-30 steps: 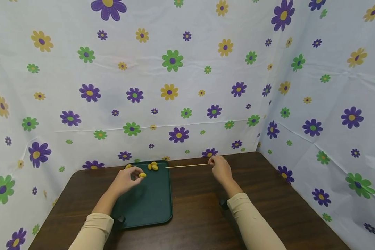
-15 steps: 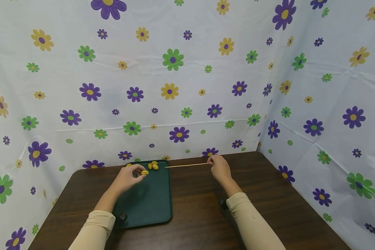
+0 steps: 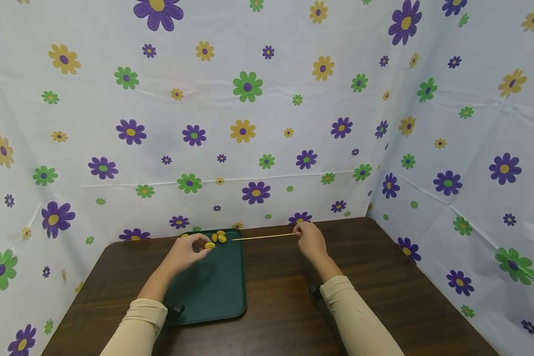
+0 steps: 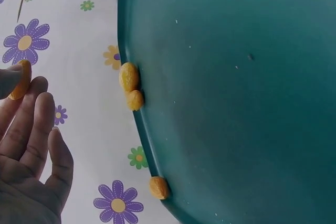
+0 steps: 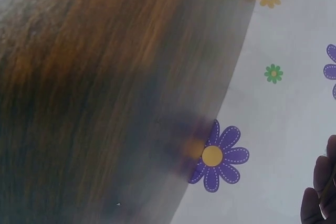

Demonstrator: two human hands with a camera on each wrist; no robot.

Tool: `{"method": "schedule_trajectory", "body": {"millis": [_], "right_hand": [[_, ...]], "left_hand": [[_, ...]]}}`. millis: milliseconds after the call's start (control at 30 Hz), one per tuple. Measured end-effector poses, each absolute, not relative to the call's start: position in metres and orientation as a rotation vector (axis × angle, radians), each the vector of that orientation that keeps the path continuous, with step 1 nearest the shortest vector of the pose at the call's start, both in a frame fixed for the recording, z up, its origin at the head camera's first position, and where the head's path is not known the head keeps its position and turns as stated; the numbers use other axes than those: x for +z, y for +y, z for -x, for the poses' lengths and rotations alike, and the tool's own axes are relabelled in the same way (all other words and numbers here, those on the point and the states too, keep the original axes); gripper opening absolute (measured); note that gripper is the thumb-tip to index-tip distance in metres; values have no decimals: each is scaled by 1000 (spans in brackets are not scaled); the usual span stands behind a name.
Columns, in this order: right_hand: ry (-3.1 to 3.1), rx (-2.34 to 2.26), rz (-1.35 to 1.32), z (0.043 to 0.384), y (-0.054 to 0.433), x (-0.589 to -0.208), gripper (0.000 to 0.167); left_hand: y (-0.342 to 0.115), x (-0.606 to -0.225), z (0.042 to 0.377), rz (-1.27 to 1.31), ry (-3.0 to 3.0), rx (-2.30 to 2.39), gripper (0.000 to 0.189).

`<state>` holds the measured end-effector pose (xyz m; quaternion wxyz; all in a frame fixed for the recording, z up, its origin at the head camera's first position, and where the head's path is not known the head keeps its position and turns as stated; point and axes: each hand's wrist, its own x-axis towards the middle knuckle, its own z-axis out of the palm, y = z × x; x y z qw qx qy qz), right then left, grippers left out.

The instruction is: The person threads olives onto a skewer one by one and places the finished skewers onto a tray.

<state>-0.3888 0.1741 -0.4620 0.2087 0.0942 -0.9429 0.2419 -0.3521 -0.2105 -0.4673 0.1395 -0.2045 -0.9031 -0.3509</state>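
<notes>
My left hand (image 3: 184,254) pinches a small yellow oval piece (image 3: 210,245), fruit-like, between thumb and fingertips over the far part of the green tray (image 3: 213,291). In the left wrist view that oval piece (image 4: 22,81) shows at the thumb, with the other fingers loosely spread below. My right hand (image 3: 312,242) holds a thin wooden skewer (image 3: 262,237) by its right end, above the table. The skewer's pointed end faces left toward the held piece, with a gap between them. At the right wrist view's edge, only some fingers of the right hand (image 5: 321,187) show.
Several more yellow oval pieces (image 4: 128,77) lie along the tray's far edge, one of them apart (image 4: 159,188). The tray sits on a dark wooden table (image 3: 285,296). A flower-printed white sheet (image 3: 267,123) hangs behind and at the sides.
My left hand has moved a little right with the yellow piece. The skewer's tip has shifted slightly left with my right hand, so the gap between tip and piece is smaller.
</notes>
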Motion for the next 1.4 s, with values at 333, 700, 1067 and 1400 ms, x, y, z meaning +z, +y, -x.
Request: {"method": "schedule_trajectory", "body": {"millis": [333,700,1067,1400], "right_hand": [[-2608,644,-286,388,173,-457,13],[-2598,637,-289,389,171,-458,14],[-2579,655,-303,389,166,-459,12],[-2553,614,-345,387,161,-458,15]], "left_hand": [[-206,-465,354,582,-2602,-1059,17],[-203,-466,357,601,-2599,-1069,18],[-199,-467,357,608,-2608,-1069,18],[-195,-465,356,610,-2624,-1044,18]]}}
